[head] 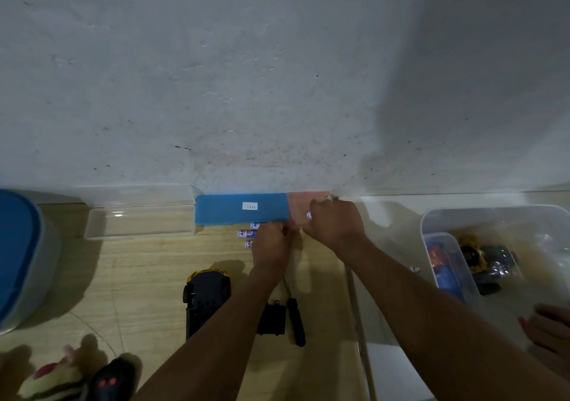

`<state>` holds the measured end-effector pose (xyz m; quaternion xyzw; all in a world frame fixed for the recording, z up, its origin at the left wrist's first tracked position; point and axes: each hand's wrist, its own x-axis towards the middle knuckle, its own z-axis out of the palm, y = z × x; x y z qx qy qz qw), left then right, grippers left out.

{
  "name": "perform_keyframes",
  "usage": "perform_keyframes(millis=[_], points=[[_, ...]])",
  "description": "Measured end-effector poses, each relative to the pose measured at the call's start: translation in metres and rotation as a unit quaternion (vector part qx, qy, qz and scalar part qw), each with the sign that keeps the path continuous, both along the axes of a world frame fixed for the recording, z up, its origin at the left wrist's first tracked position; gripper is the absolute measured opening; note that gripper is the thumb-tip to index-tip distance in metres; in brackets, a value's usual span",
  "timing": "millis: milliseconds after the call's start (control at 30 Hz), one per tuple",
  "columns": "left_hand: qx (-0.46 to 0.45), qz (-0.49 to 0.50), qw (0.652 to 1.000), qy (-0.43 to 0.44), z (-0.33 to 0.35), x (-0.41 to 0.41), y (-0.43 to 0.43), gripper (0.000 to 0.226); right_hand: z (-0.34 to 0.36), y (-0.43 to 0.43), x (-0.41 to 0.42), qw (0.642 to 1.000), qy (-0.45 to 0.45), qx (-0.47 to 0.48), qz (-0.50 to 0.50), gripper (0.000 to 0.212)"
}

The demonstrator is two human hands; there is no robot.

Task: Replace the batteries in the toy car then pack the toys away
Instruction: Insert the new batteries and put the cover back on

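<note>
The toy car (207, 300) lies upside down on the wooden table, its yellow nose toward the wall. Its black battery cover (271, 319) and a black screwdriver (295, 320) lie just right of it. Several white and blue batteries (248, 234) lie in a row near a blue and pink box (234, 210) at the wall. My left hand (271, 246) is closed at the right end of that row; what it grips is hidden. My right hand (334, 223) is closed over the box's pink end, with a battery tip showing at its fingers.
A clear lid (140, 221) lies left of the blue box. A blue-lidded tub (18, 255) stands at far left. A clear bin (499, 265) with toys sits at right, another person's hand (549, 328) near it. A plush toy (52, 380) and a black remote (112, 379) lie bottom left.
</note>
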<state>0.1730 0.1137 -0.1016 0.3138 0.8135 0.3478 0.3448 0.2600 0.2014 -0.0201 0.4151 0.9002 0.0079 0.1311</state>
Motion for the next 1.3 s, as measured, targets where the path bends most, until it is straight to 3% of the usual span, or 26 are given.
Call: perform_keyframes(millis=[167, 300, 433, 533, 633, 733, 833, 900, 1000, 1067, 1300], points=[[0.024, -0.009, 0.999, -0.031, 0.016, 0.005, -0.006, 0.043, -0.002, 0.001, 0.008, 0.996, 0.070, -0.017, -0.057, 0.030], [0.037, 0.021, 0.998, -0.049, 0.019, 0.010, -0.005, 0.052, -0.004, 0.001, 0.011, 0.986, 0.118, -0.033, -0.117, 0.047], [0.052, 0.035, 0.997, -0.041, 0.014, 0.005, -0.001, 0.045, -0.008, 0.001, 0.010, 0.965, 0.198, -0.007, -0.171, 0.045], [0.046, 0.031, 0.998, -0.038, 0.014, 0.001, -0.003, 0.047, -0.008, 0.000, 0.008, 0.921, 0.298, -0.016, -0.250, 0.040], [0.041, 0.019, 0.998, -0.052, 0.014, 0.000, -0.007, 0.048, -0.012, -0.001, 0.003, 0.847, 0.385, -0.051, -0.362, 0.039], [0.045, 0.002, 0.997, -0.055, 0.013, -0.003, -0.011, 0.045, -0.024, 0.000, -0.001, 0.785, 0.419, -0.067, -0.451, 0.036], [0.052, -0.002, 0.996, -0.079, 0.013, -0.004, -0.014, 0.043, -0.036, 0.001, -0.003, 0.760, 0.424, -0.108, -0.481, 0.034], [0.046, -0.004, 0.996, -0.080, 0.011, -0.004, -0.015, 0.048, -0.043, 0.001, -0.005, 0.790, 0.386, -0.142, -0.455, 0.026], [0.033, -0.011, 0.996, -0.086, 0.012, -0.006, -0.017, 0.054, -0.046, 0.001, -0.001, 0.896, 0.281, -0.174, -0.298, 0.015], [0.033, -0.025, 0.994, -0.098, 0.017, -0.006, -0.018, 0.051, -0.044, 0.002, 0.003, 0.938, 0.217, -0.190, -0.193, 0.013], [0.031, -0.021, 0.993, -0.115, 0.025, -0.005, -0.020, 0.045, -0.042, 0.001, 0.008, 0.942, 0.216, -0.228, -0.121, 0.028]])
